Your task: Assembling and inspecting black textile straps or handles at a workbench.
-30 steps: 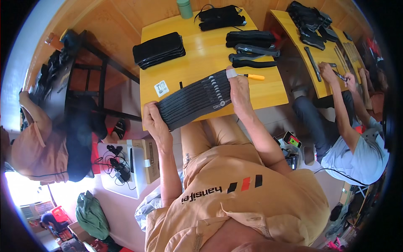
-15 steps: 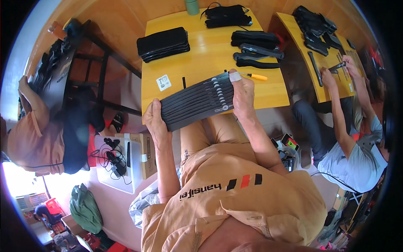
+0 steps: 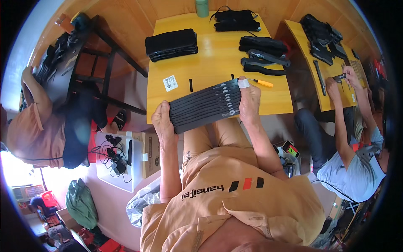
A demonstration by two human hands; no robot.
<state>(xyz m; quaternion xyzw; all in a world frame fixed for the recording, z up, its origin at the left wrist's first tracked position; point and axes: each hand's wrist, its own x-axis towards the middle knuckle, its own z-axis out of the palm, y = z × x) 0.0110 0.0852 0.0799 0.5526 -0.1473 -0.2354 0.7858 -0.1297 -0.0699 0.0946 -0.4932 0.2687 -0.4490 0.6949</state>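
Note:
A fanned stack of flat black strips (image 3: 201, 108) is held up above the near edge of the yellow table (image 3: 222, 50). The strips overlap like steps, and a row of pale rounded marks runs down their right ends. My left hand (image 3: 164, 122) grips the left end, thumb on top. At the other end my right hand (image 3: 250, 103) is closed on the stack, with white tape round its thumb. Just beyond the strips lie a yellow-handled screwdriver (image 3: 262, 82), a small black bar (image 3: 191, 85) and a white printed label (image 3: 170, 83).
A pile of black fabric-like pieces (image 3: 171, 44) sits at the table's far left. Black curved handles (image 3: 264, 63) and more black bundles (image 3: 236, 20) lie right and back, near a green cylinder (image 3: 202, 7). Co-workers sit both sides. A clear bin (image 3: 113, 180) of cables stands left.
The view has shifted, so the table and my hands appear slightly lower and further right. Both hands keep their grip on the fanned strips.

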